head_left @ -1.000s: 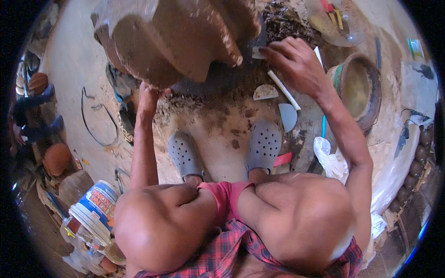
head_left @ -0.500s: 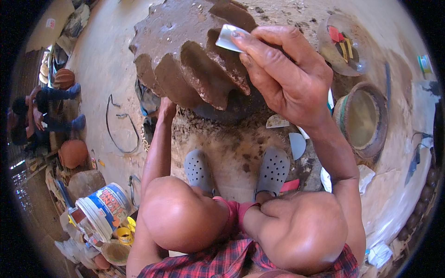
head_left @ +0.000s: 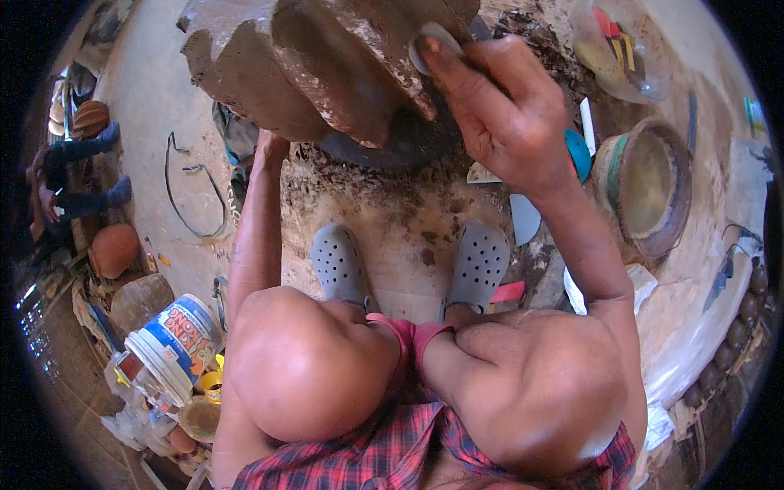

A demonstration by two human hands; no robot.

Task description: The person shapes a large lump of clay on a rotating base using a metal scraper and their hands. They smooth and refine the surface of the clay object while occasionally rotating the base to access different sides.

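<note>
A large brown clay pot [head_left: 327, 69] with deep, slanting flutes fills the top of the view, and its upper part runs out of the picture. Under it is a dark round base [head_left: 392, 139]. Between the thumb and fingers of my right hand [head_left: 510, 114] is a thin potter's rib [head_left: 434, 49], its edge against a ridge at the pot's right side. My left hand [head_left: 274, 145] reaches up beneath the pot's lower left edge; its fingers are hidden there, so their grip does not show.
Clay scraps litter the floor round the base. At right stand a basin of murky water [head_left: 647, 192] and a clear tub of tools [head_left: 621, 53]. A pale half-round piece [head_left: 525, 219] lies near my right shoe. Lower left is a white-and-blue bucket [head_left: 173, 347]; another person [head_left: 77, 180] sits far left.
The view has shifted, so the pot sits higher and further left. The rib in my right hand has turned and now touches the clay ridge. My left hand remains under the pot.
</note>
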